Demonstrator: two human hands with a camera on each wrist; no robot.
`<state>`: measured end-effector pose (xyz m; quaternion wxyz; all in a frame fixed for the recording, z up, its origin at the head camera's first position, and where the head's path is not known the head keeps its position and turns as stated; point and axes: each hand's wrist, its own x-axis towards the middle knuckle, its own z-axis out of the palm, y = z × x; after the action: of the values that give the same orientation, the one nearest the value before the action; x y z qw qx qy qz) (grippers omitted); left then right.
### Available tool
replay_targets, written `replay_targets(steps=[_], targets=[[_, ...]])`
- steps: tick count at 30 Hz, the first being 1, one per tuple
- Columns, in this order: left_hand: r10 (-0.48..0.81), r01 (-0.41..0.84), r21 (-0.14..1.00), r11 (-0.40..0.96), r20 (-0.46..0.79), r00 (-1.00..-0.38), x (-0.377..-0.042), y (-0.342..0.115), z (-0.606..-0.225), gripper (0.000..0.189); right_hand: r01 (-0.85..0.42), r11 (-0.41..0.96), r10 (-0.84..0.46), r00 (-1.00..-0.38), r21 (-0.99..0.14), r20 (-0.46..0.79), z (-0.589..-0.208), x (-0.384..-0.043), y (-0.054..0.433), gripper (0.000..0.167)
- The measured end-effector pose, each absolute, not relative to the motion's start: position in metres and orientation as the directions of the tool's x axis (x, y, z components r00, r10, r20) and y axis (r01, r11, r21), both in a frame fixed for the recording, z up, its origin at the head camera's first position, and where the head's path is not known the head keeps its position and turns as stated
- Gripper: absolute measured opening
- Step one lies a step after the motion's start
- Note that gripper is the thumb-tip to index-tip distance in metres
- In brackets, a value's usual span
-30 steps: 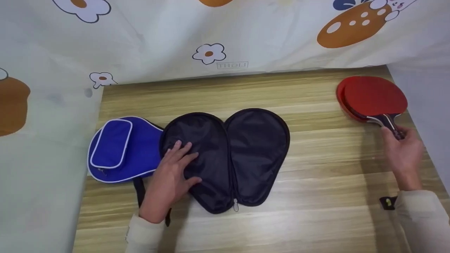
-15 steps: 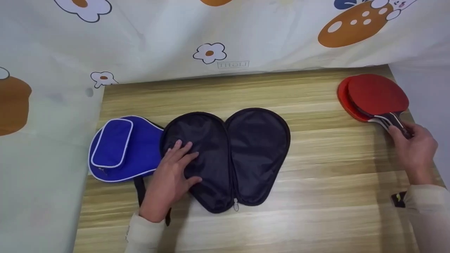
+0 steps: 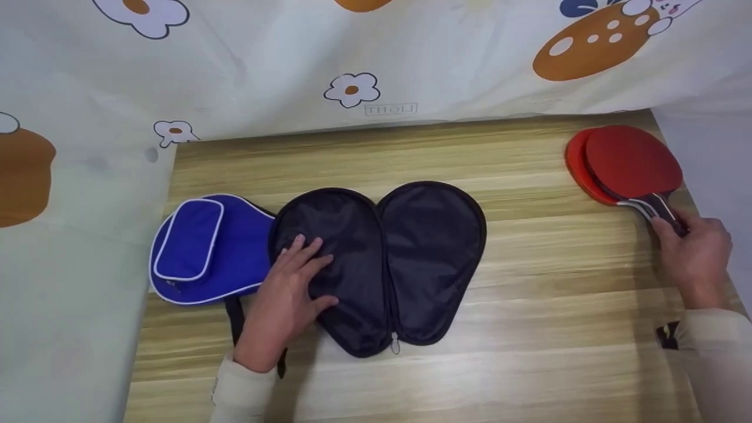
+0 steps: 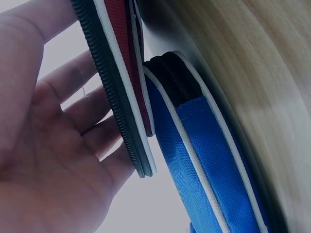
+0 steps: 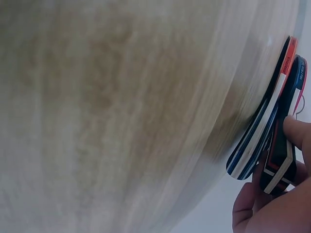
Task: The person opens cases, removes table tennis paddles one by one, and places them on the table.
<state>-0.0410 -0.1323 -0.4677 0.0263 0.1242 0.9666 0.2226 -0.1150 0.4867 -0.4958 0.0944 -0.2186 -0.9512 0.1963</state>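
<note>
Fingers of L hand [image 3: 279,308] rest spread, fairly straight, on left half of unfolded black case [image 3: 432,258], prob. steadying it; its edge overlaps blue case [image 3: 244,252]. Farther off, R hand [image 3: 696,252], reached fwd, pinches upper red bat [image 3: 634,161] by its handle [image 5: 279,155]; hard to tell if lower bat [image 3: 577,155] is gripped too. Step looks like pickup; next calls for lifting both w/o slippage.

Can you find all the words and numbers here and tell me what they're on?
"LIGHT", I think, printed backwards in a box: patterned cloth.
Tiny writing, too blurred to read: edge of the upper table tennis paddle.
Tiny writing, too blurred to read: edge of the lower table tennis paddle.
Small marks, too small to read: left sleeve.
</note>
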Motion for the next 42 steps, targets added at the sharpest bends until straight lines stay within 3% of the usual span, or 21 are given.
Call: replay_targets(steps=[12,19,24,28,35,42], targets=[[0.248,0.219,0.448,0.867,-0.005,-0.969,-0.042,-0.132,-0.469,0.067,0.393,0.806,0.468,-0.881,-0.442,0.070,-0.495,-0.114,0.483,0.054],[0.253,0.232,0.447,0.864,0.013,-0.967,-0.042,-0.133,-0.469,0.068,0.342,0.827,0.474,-0.851,-0.447,0.225,-0.496,-0.114,0.454,0.057],[0.251,0.235,0.447,0.863,0.024,-0.968,-0.041,-0.133,-0.470,0.068,0.029,0.867,0.242,-0.897,-0.497,0.369,-0.490,-0.120,0.411,0.055],[0.252,0.237,0.447,0.862,0.027,-0.967,-0.041,-0.133,-0.471,0.068,-0.179,0.807,0.026,-0.941,-0.563,0.337,-0.484,-0.125,0.368,0.059],[0.242,0.226,0.445,0.867,0.021,-0.970,-0.039,-0.134,-0.471,0.068,-0.293,0.723,-0.270,-0.953,-0.625,0.134,-0.488,-0.132,0.305,0.071],[0.239,0.224,0.446,0.866,0.024,-0.971,-0.039,-0.133,-0.469,0.067,-0.337,0.720,-0.389,-0.920,-0.606,0.048,-0.502,-0.135,0.285,0.079]])
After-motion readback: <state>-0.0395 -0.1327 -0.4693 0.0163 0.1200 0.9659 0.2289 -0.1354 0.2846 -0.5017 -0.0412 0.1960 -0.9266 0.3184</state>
